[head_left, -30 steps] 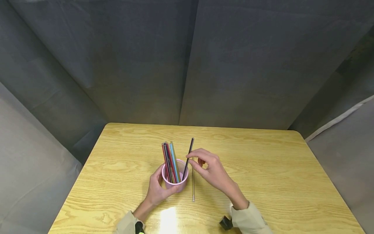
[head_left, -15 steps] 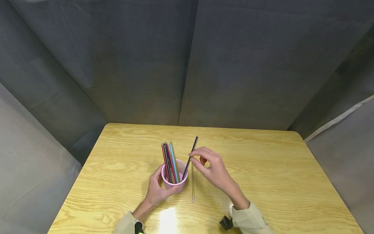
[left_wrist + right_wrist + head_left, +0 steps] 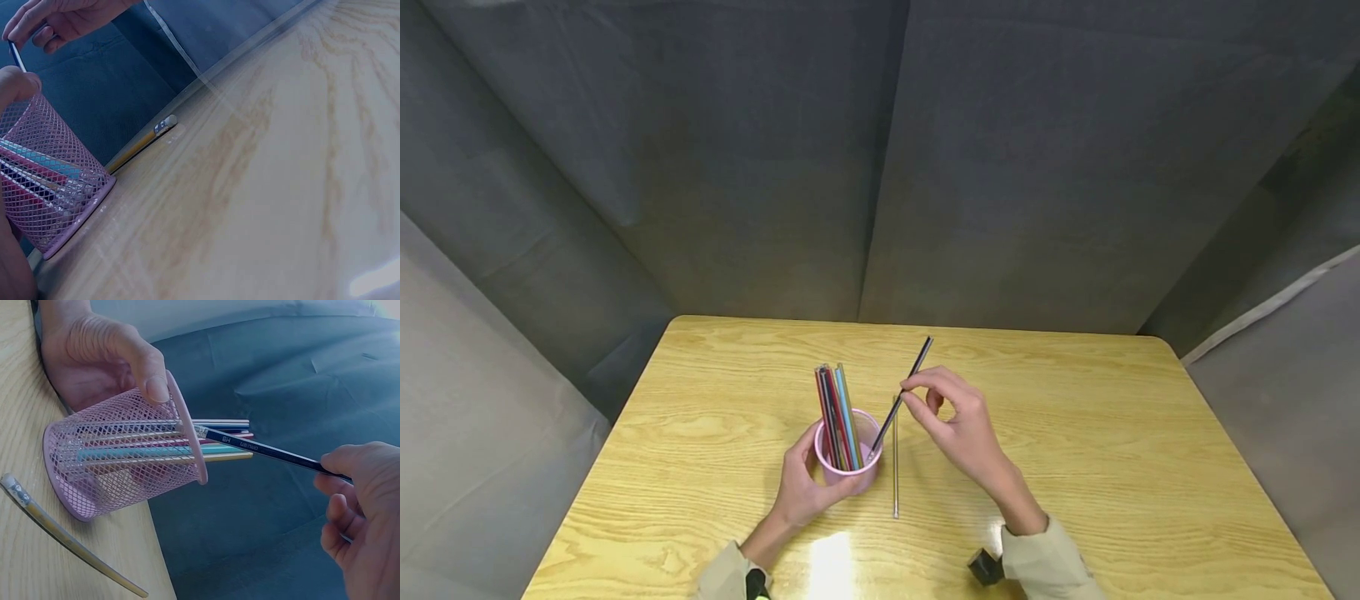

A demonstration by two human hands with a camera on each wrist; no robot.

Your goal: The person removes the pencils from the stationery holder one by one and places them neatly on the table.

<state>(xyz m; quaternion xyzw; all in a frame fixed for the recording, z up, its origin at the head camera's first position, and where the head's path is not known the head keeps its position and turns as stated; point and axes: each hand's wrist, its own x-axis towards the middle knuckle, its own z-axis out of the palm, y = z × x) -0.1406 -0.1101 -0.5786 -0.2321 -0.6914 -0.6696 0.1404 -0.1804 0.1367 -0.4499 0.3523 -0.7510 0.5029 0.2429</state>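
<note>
My left hand (image 3: 800, 490) grips a pink mesh pencil cup (image 3: 125, 459) from its left side, thumb along the rim. Several pencils (image 3: 838, 417) in red, black, light blue and gold lean to the left inside the cup. Between thumb and index finger, my right hand (image 3: 953, 425) pinches a dark pencil (image 3: 269, 450) tilted to the right. Its eraser end sits at the cup's mouth, just inside the rim. A yellow pencil (image 3: 69, 540) with a white eraser lies on the table right beside the cup, also visible behind the cup in the left wrist view.
The wood-grain table (image 3: 1112, 467) has a bright reflection near its front edge. A small black object (image 3: 985, 567) is at the right sleeve. Grey curtains (image 3: 775, 167) hang behind the table and at both sides.
My right hand has moved up and to the right, drawing the dark pencil partly upward and tilting it further right. My left hand and the cup have stayed in place.
</note>
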